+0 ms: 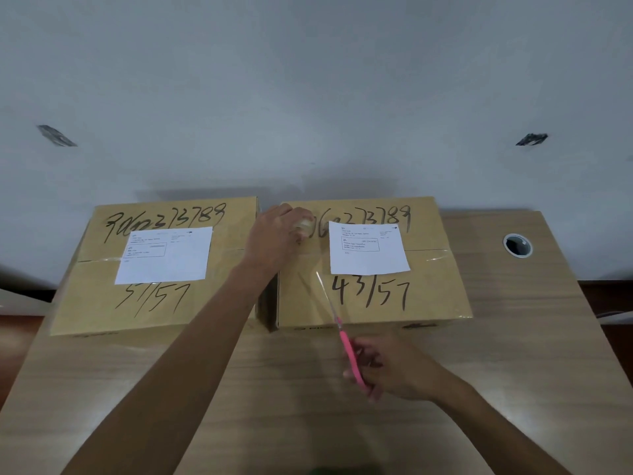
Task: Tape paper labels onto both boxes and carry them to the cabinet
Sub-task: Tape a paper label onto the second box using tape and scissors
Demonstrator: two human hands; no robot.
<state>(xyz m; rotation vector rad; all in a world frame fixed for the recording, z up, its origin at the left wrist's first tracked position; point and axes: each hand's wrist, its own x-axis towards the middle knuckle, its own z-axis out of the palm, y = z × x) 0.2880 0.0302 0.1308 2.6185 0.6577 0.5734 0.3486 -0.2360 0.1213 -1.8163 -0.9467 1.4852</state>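
The right box (373, 265) is set on the wooden table (513, 354), and a paper label (368, 248) is laid on its top. Just left of that label, a roll of clear tape (304, 226) is gripped by the left hand (277, 234). In front of the right box, pink scissors (349, 351) are held in the right hand (394, 368). Left of the right box, just beside it, the left box (154, 269) is placed, bearing its own label (164, 255).

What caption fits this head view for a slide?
Left hand holds tape roll over right box; right hand holds pink scissors.
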